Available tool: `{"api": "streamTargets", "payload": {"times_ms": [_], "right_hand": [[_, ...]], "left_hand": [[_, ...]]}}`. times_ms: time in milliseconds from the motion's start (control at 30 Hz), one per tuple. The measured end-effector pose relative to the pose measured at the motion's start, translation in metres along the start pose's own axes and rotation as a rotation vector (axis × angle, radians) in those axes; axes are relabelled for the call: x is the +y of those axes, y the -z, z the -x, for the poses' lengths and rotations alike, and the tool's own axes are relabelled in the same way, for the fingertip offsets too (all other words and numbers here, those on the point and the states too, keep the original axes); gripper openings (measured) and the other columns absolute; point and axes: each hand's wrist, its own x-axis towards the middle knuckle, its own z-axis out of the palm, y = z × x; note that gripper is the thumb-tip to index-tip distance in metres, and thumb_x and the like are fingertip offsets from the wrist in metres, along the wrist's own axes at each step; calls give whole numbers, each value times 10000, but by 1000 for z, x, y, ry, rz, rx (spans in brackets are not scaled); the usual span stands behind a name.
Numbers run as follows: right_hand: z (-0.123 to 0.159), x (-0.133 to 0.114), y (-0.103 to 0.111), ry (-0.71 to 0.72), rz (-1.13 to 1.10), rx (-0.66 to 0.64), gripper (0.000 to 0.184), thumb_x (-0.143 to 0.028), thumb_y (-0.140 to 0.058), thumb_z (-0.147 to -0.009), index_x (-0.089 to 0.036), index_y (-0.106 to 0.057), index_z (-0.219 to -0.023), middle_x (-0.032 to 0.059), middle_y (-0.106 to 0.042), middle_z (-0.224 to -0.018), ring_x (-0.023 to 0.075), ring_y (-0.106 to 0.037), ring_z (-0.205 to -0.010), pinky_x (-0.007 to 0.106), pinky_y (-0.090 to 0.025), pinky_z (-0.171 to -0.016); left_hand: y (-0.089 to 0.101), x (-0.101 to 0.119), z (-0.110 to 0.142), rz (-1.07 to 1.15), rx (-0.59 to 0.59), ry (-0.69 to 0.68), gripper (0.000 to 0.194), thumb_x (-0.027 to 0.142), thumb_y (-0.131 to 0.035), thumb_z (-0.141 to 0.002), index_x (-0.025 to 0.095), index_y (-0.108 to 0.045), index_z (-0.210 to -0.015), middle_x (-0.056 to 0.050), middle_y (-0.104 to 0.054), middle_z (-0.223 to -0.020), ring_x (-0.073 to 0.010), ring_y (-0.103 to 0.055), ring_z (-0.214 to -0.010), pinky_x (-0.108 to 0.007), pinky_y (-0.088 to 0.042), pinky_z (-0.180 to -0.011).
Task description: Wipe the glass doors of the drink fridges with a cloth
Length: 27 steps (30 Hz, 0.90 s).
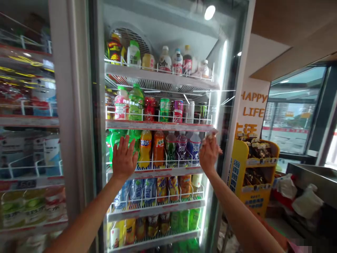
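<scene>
My left hand [123, 158] is raised in front of the drinks cooler's glass door, palm forward and fingers stretched, with nothing in it. Behind it are green bottles and an orange soda bottle [145, 148]. My right hand [209, 153] is up near the door's right side, beside a blue-labelled bottle [194, 148]. Its fingers point upward and overlap what looks like their reflection in the glass; no held thing shows. Both hands appear at or very near the glass door [163, 21]; exact contact is hard to tell.
Several white wire-fronted shelves [158, 124] hold bottles and cans behind the glass. A second cooler [28, 121] stands at left, past a grey upright frame [79, 140]. At right are a yellow display stand [259, 196] with packets, white plastic bags [306, 202] and a window [295, 109].
</scene>
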Motion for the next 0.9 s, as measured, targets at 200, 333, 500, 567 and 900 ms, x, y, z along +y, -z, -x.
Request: {"api": "streamTargets", "payload": {"times_ms": [200,333,500,567,900], "right_hand": [[40,-73,-38,213,-70,-10,502,-160,-329,-880,-198,-309,-1380,69,-318,-1457,194,-77,-1403,464,-201,-1124],[104,-106,-42,799,-160,-272,466,-193,-434,-841,-197,-422,-1307,-5,-342,-1451,164,-84,-1400,398,-203,-1136],[16,-108,-47,599,-197,-191,543,-131,-386,-855,-200,-280,-1383,38,-215,-1500,207,6,-1406,537,-89,-1132],[-17,-121,-53,440,-198,-163,546,-148,-360,-877,-215,-238,-1405,50,-183,-1508,243,-4,-1405,588,-60,-1113],[105,-165,-76,957,-421,-357,542,-90,-395,-831,-188,-337,-1360,18,-323,-1459,211,-164,-1387,474,-278,-1096]], "left_hand": [[6,7,57,-59,-72,23,546,227,-423,-864,210,-295,-1395,-94,-253,-1468,-230,-153,-1380,-475,-153,-1120],[32,-8,92,-110,-245,-20,517,214,-417,-863,222,-337,-1374,-94,-304,-1447,-217,-201,-1368,-454,-198,-1113],[63,-32,106,-216,-298,150,540,265,-425,-858,160,-323,-1378,-144,-212,-1476,-262,-180,-1372,-484,-259,-1082],[68,-33,107,-211,-316,166,539,268,-425,-856,149,-327,-1373,-148,-218,-1476,-263,-183,-1373,-477,-282,-1074],[104,-20,123,-323,-346,236,476,230,-414,-850,168,-394,-1322,-131,-254,-1467,-261,-193,-1372,-498,-246,-1091]]}}
